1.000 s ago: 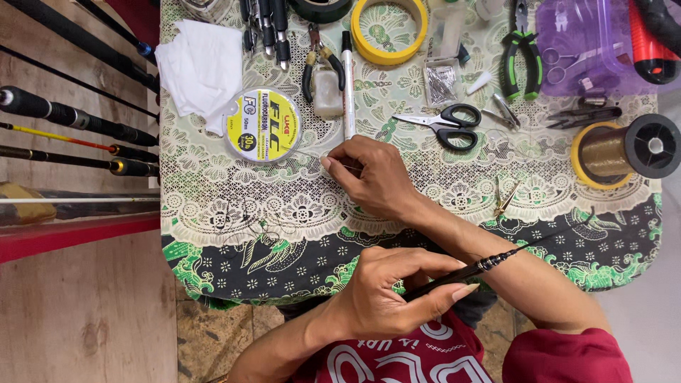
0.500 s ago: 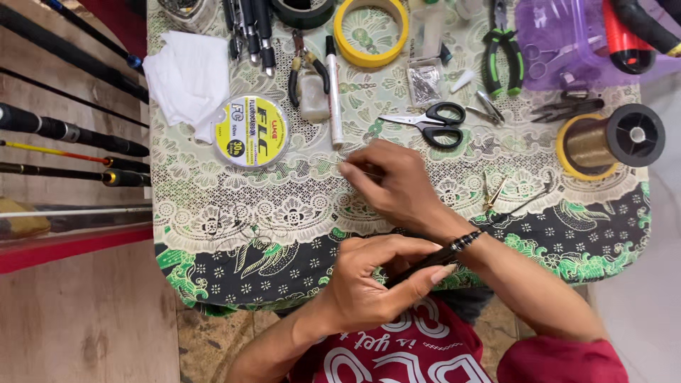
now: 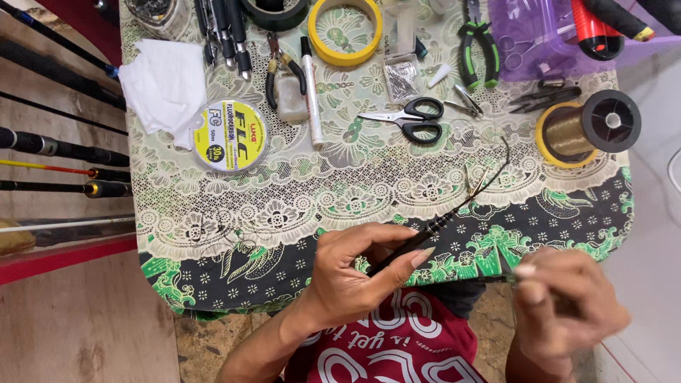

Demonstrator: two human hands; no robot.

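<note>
My left hand grips a thin black rod-like tool near its lower end. The tool slants up to the right over the table's front edge, and its fine tip curves toward the gold line spool. My right hand is low at the right, just off the table's front edge, and blurred. Its thumb and forefinger are pinched on a thin dark strand that I can barely make out. A round yellow line spool lies flat at the left of the table.
The table has a green floral cloth. On it lie black scissors, a white marker, a yellow tape ring, green pliers, a purple box and white tissue. Fishing rods lie to the left.
My right hand has left the middle of the table near the yellow spool and drawn back to the lower right. My left hand keeps its hold on the black tool.
</note>
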